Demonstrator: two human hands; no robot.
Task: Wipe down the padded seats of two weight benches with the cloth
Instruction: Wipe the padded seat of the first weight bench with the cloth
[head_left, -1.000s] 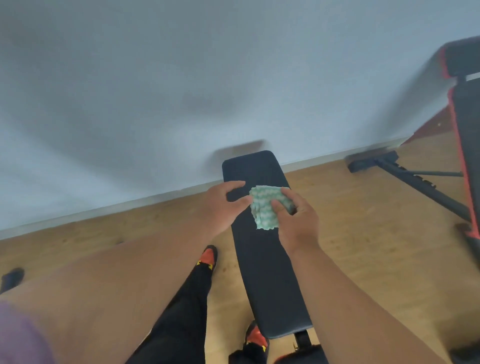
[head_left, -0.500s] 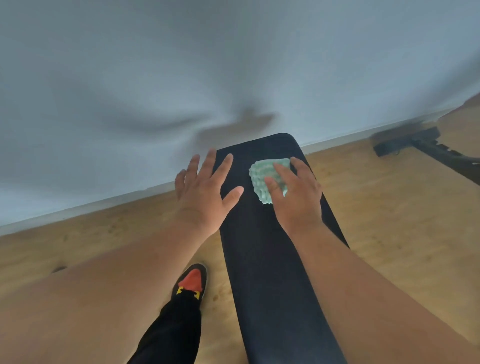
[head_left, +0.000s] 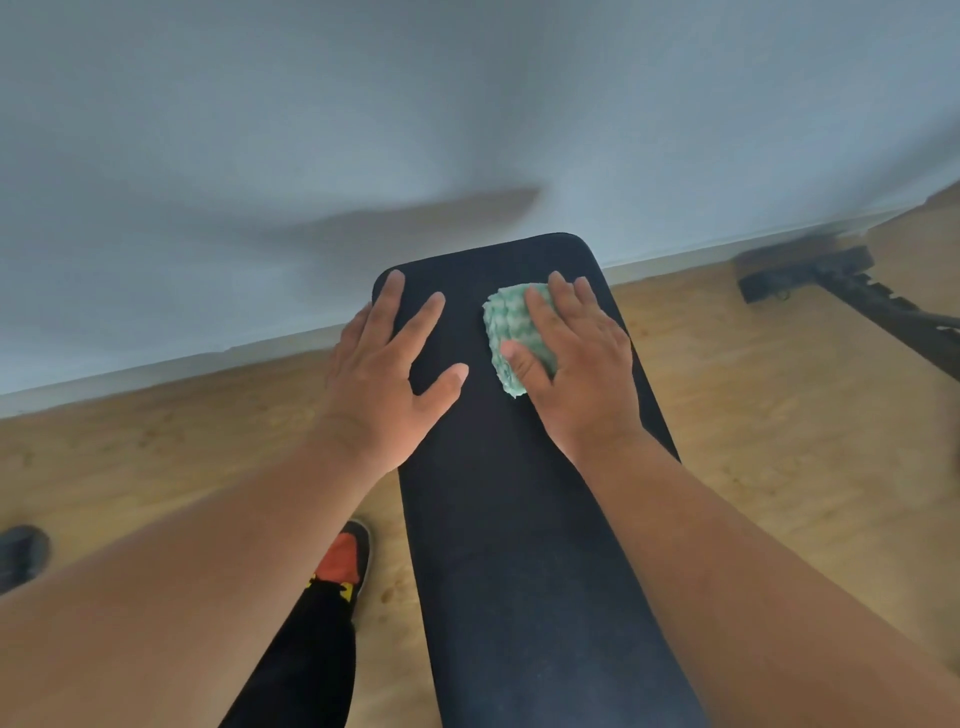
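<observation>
The person is leaning over the black padded bench seat (head_left: 524, 519), which is running lengthwise away from them toward the wall (head_left: 311, 130). The right hand (head_left: 576, 374) is lying flat on the folded green cloth (head_left: 506, 322), fingers straight and thumb laid across it, pinning it against the pad near the far end; nothing is being clutched, it is being pressed, probably so the whole palm drives the wipe. The left hand (head_left: 384, 374) is resting bare on the pad's left edge, fingers spread and relaxed, holding nothing, seemingly bracing the body or steadying the bench. The cloth is sitting toward the pad's right side, just short of the rounded end. A second bench's dark frame (head_left: 852, 291) is lying off to the right on the wooden floor (head_left: 779, 415).
</observation>
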